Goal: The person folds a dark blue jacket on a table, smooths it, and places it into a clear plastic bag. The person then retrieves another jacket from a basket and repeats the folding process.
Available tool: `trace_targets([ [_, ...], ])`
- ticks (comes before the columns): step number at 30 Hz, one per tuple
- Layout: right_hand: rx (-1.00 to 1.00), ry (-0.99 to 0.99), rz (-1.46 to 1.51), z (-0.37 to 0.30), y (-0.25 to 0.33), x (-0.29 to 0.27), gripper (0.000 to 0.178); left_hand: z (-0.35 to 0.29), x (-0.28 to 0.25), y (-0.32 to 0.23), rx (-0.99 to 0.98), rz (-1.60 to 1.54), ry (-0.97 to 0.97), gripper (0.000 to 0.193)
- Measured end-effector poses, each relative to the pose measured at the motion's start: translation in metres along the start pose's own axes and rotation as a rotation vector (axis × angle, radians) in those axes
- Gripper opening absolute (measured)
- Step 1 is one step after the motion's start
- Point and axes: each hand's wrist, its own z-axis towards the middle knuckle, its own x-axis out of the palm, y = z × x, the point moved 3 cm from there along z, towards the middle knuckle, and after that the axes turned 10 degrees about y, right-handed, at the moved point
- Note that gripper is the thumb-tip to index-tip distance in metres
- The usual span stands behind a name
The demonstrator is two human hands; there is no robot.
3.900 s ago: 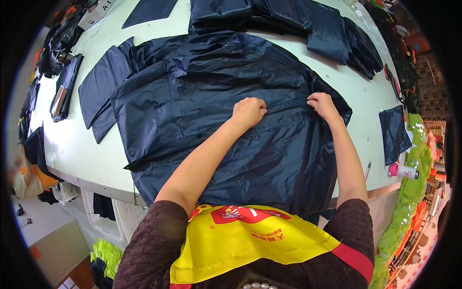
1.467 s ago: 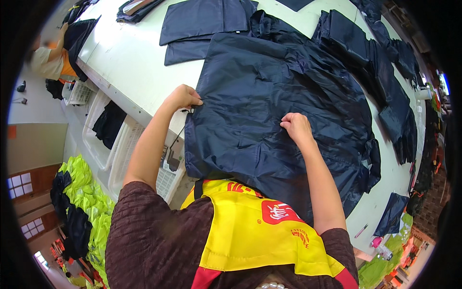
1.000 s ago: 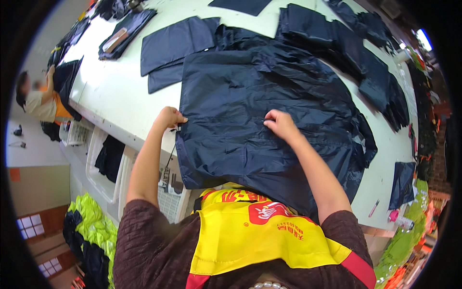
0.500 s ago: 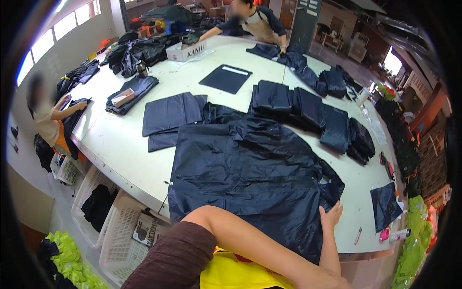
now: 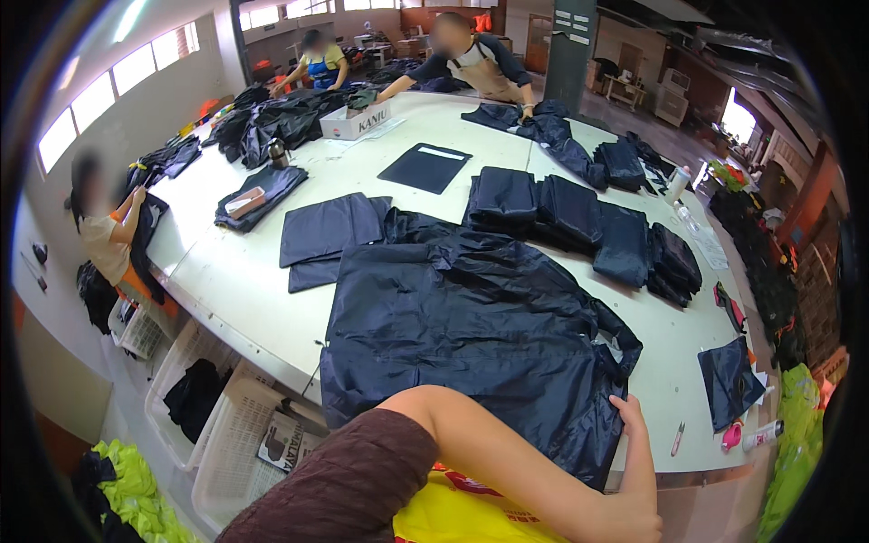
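Observation:
A dark navy waterproof jacket (image 5: 453,317) lies spread and wrinkled across the near part of the table, its shiny cloth reaching the front edge. At its right side, by the sleeve, my right hand (image 5: 631,418) has its fingers bent in against the cloth edge. My left arm, in a brown sleeve pushed up to the elbow, crosses over the near end of the jacket. It ends at my left hand (image 5: 638,527) beside my right forearm at the lower edge; its fingers cannot be made out. Folded dark garments (image 5: 330,229) lie beyond the jacket's far left corner.
Folded dark bundles (image 5: 568,213) line up behind the jacket. A dark flat panel (image 5: 425,168) lies mid-table. On the right are a small dark pouch (image 5: 730,385), snips (image 5: 678,439) and a bottle (image 5: 763,434). White baskets (image 5: 237,443) stand below left. Co-workers handle cloth around the table.
My view has tilted slightly up, bringing another person into sight at the back. My right hand's spread fingers have bent in onto the jacket's edge. The person at left has raised their hands.

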Motion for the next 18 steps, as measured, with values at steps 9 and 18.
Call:
trace_targets([
  [9,0.001,0.061,0.294,0.005,0.007,0.02,0.049,0.017,-0.055,-0.071,0.399,-0.436,-0.133,0.022],
  [18,-0.703,0.221,0.166,-0.11,0.103,0.163,0.041,-0.188,0.046,0.104,-1.101,-0.337,-0.185,0.098],
])
